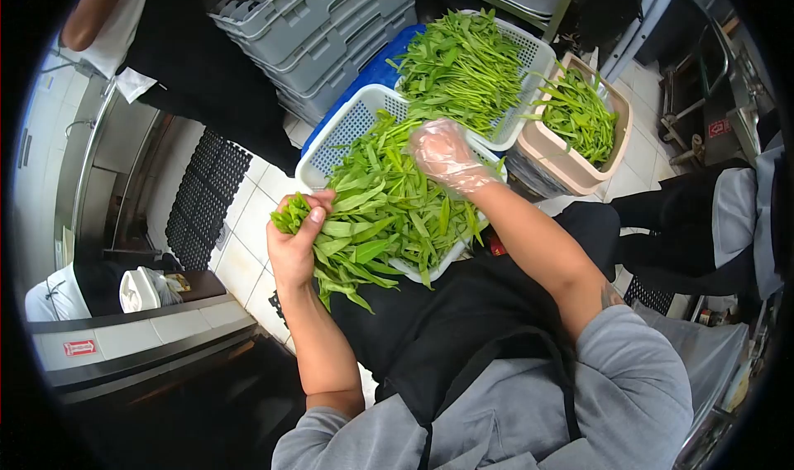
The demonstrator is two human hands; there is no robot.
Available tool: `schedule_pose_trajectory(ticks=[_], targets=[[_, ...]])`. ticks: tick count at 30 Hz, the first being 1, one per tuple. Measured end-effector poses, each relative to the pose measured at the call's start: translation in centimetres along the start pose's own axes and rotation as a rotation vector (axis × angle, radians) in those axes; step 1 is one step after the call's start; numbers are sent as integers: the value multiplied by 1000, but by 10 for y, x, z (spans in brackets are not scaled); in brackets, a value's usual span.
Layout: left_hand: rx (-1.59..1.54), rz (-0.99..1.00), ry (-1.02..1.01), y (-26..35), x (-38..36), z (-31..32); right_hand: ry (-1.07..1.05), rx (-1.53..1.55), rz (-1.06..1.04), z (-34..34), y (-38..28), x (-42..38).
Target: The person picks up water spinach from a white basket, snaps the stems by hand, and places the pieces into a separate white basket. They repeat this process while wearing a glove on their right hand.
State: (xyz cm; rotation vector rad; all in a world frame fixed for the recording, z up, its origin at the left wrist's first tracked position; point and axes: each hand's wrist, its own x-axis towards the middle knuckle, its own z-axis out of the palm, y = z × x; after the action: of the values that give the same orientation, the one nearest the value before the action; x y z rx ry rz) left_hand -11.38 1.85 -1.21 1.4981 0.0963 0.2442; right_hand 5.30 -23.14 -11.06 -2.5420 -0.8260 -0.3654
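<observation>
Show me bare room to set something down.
Bare floor tiles show between the black mat and the near basket, whose far-left corner shows bare mesh. Greens crowd the rest of it, most of the far basket and the beige bin.

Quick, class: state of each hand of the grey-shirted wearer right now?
Left hand: closed, holding a bunch of greens.
Right hand: gloved, over the leaves; whether it grips any cannot be told.
</observation>
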Motion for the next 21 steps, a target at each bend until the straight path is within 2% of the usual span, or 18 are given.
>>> schedule_pose_trajectory(ticks=[2, 5, 6, 9, 13, 16, 19, 21], targets=[[-1, -31, 43, 3, -6, -7, 63, 12, -77, -5, 8, 6], [108, -70, 70, 9, -10, -17, 177, 158, -247, -47, 8, 14], [153, -58, 90, 14, -9, -15, 169, 246, -254, -61, 8, 14], [314, 32, 90, 35, -3, 2, 185, 181, -269, -101, 4, 15], [609, 329, 29, 57, 10, 38, 129, 221, -161, -140, -5, 2], [782, 609, -122, 60, 31, 73, 75, 271, -130, -160, -13, -7], [869, 656, -237, 43, 56, 107, 81, 295, -122, -162, -14, -18], [983, 442, -391, 33, 69, 117, 66, 316, -92, -156, -9, -24]])
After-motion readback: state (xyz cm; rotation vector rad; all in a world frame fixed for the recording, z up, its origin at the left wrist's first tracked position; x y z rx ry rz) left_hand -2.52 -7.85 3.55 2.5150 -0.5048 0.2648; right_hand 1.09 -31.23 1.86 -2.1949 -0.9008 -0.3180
